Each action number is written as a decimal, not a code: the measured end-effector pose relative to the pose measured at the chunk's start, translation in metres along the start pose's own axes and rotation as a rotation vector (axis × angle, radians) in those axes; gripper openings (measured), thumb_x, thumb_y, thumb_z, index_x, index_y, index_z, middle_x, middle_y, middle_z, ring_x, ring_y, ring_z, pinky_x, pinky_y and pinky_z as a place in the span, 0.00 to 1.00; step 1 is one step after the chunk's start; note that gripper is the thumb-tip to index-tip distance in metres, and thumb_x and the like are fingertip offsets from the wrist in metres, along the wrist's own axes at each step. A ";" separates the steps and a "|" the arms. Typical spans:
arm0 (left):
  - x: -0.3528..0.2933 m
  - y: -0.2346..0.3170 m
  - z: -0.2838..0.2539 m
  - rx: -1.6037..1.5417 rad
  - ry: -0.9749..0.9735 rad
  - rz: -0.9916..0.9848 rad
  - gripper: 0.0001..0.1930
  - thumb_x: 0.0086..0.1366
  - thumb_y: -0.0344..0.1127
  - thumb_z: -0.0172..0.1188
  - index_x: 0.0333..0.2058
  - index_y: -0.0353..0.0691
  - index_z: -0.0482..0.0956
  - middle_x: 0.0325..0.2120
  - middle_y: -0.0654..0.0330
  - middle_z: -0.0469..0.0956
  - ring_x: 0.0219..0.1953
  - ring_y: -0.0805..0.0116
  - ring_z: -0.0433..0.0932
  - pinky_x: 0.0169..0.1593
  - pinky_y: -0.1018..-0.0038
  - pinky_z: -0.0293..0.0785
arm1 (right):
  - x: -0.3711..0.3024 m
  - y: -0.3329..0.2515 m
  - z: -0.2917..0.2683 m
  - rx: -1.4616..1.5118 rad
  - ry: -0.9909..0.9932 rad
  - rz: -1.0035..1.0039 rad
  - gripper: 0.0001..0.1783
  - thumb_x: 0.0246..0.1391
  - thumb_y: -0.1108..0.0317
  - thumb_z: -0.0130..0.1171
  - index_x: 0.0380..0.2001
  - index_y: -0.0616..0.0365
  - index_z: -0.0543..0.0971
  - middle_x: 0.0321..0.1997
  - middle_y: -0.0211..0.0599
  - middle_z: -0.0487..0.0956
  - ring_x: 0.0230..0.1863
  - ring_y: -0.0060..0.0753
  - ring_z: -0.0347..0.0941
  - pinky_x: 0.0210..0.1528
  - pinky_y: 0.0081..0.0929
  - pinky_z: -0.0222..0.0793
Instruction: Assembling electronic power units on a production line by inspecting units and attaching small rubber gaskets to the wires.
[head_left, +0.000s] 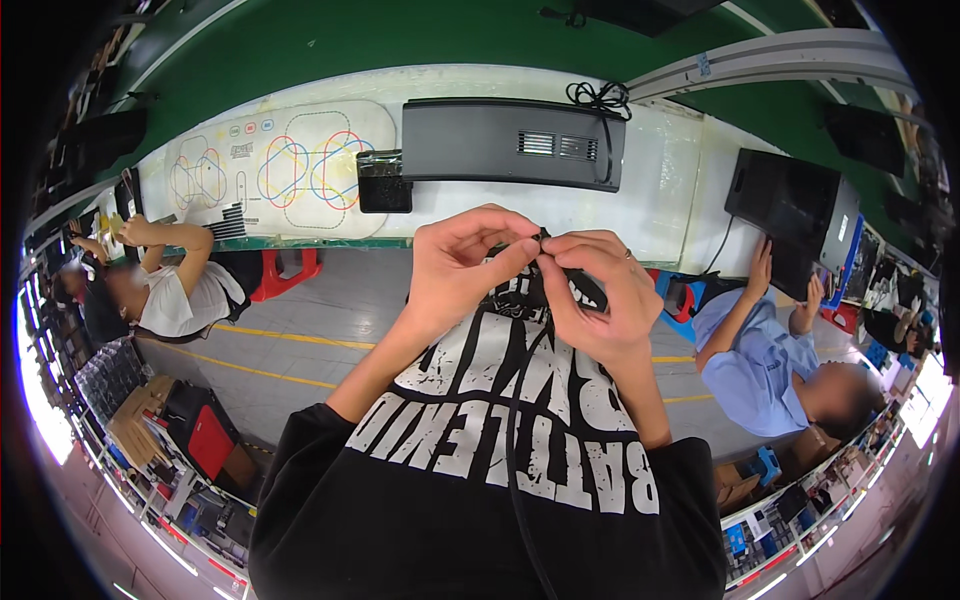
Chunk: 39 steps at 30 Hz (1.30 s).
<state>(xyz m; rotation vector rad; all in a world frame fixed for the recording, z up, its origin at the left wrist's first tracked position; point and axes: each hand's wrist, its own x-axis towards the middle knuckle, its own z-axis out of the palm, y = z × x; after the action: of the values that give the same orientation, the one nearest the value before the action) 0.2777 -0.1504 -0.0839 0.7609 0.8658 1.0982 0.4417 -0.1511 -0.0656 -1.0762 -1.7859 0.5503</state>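
Note:
My left hand (468,262) and my right hand (602,292) meet in front of my chest, just off the bench's near edge. Thumb and fingertips of both are pinched on one small black part (541,238), mostly covered by the fingers, so its kind cannot be made out. A thin black cable (513,440) runs down over my dark shirt below the hands; whether it joins the small part is hidden. Beyond my hands lies a long dark grey casing (460,145) with two vent grilles. A coiled black cord (600,98) rests at its far right corner.
Beside the casing's left end sits a small black tray (384,190), next to a white printed mat (215,165). At right, a co-worker in light blue (745,355) handles a black casing (790,205). Another person in white (190,290) works at left, near a red stool (288,272).

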 end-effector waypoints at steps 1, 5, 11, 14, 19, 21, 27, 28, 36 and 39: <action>0.000 -0.002 -0.001 0.037 -0.022 -0.030 0.10 0.57 0.17 0.58 0.39 0.26 0.76 0.36 0.55 0.77 0.40 0.71 0.77 0.47 0.76 0.74 | -0.001 0.000 -0.002 -0.008 -0.004 0.002 0.17 0.34 0.87 0.65 0.29 0.63 0.72 0.29 0.42 0.80 0.30 0.35 0.78 0.32 0.22 0.73; 0.006 -0.013 -0.005 0.101 -0.069 -0.015 0.09 0.57 0.16 0.57 0.38 0.25 0.77 0.34 0.56 0.76 0.35 0.74 0.76 0.38 0.81 0.74 | -0.008 0.002 -0.001 -0.073 -0.038 0.058 0.16 0.35 0.87 0.64 0.27 0.62 0.70 0.28 0.40 0.80 0.29 0.33 0.77 0.31 0.21 0.72; 0.019 -0.039 -0.015 0.184 0.095 -0.250 0.08 0.58 0.24 0.61 0.38 0.31 0.80 0.32 0.61 0.80 0.36 0.77 0.77 0.42 0.81 0.73 | -0.037 0.067 -0.001 -0.176 0.069 0.405 0.14 0.43 0.82 0.62 0.26 0.58 0.66 0.27 0.36 0.79 0.29 0.27 0.75 0.34 0.19 0.68; 0.022 -0.055 -0.028 0.202 0.126 -0.272 0.08 0.58 0.26 0.62 0.37 0.32 0.80 0.31 0.62 0.80 0.35 0.78 0.77 0.41 0.82 0.73 | -0.074 0.149 -0.008 -0.234 0.091 0.453 0.13 0.45 0.79 0.61 0.27 0.58 0.66 0.28 0.35 0.79 0.28 0.28 0.74 0.34 0.21 0.67; 0.019 -0.064 -0.036 0.223 0.131 -0.296 0.09 0.58 0.27 0.62 0.38 0.33 0.80 0.31 0.63 0.80 0.34 0.79 0.77 0.41 0.83 0.72 | -0.084 0.196 -0.003 -0.353 0.028 0.391 0.13 0.46 0.79 0.61 0.27 0.58 0.65 0.27 0.37 0.78 0.28 0.35 0.73 0.33 0.25 0.67; 0.017 -0.066 -0.038 0.215 0.137 -0.281 0.09 0.59 0.28 0.62 0.38 0.33 0.80 0.31 0.63 0.79 0.33 0.79 0.76 0.40 0.83 0.72 | -0.083 0.201 -0.003 -0.378 -0.022 0.361 0.12 0.45 0.79 0.60 0.26 0.59 0.65 0.25 0.37 0.77 0.27 0.38 0.73 0.32 0.27 0.68; 0.016 -0.067 -0.041 0.216 0.179 -0.272 0.09 0.58 0.28 0.62 0.38 0.32 0.80 0.30 0.63 0.79 0.34 0.79 0.76 0.40 0.83 0.72 | -0.069 0.198 -0.001 -0.489 -0.174 0.390 0.12 0.44 0.80 0.58 0.26 0.60 0.65 0.22 0.40 0.73 0.26 0.44 0.72 0.30 0.34 0.68; 0.016 -0.068 -0.041 0.215 0.181 -0.272 0.09 0.58 0.28 0.62 0.38 0.32 0.80 0.30 0.63 0.79 0.34 0.79 0.76 0.40 0.83 0.72 | -0.067 0.197 0.000 -0.515 -0.210 0.419 0.11 0.44 0.80 0.58 0.26 0.60 0.65 0.22 0.40 0.73 0.26 0.45 0.72 0.30 0.35 0.68; 0.019 -0.064 -0.047 0.077 0.237 -0.282 0.10 0.57 0.25 0.62 0.38 0.30 0.79 0.31 0.61 0.80 0.34 0.76 0.77 0.43 0.80 0.72 | -0.081 0.182 0.005 -0.699 -0.237 0.209 0.06 0.47 0.79 0.57 0.26 0.59 0.69 0.23 0.38 0.73 0.30 0.42 0.72 0.37 0.35 0.66; 0.018 -0.058 -0.047 -0.043 0.243 -0.265 0.09 0.59 0.25 0.60 0.39 0.30 0.78 0.31 0.59 0.79 0.34 0.72 0.77 0.44 0.77 0.72 | -0.087 0.184 0.009 -0.793 -0.258 0.054 0.05 0.46 0.79 0.55 0.29 0.61 0.71 0.24 0.39 0.74 0.32 0.38 0.72 0.41 0.34 0.65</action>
<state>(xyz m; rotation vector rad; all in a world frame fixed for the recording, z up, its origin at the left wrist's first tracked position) 0.2648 -0.1447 -0.1598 0.4662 1.1109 0.9802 0.5269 -0.1303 -0.2500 -1.6378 -2.2816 -0.0224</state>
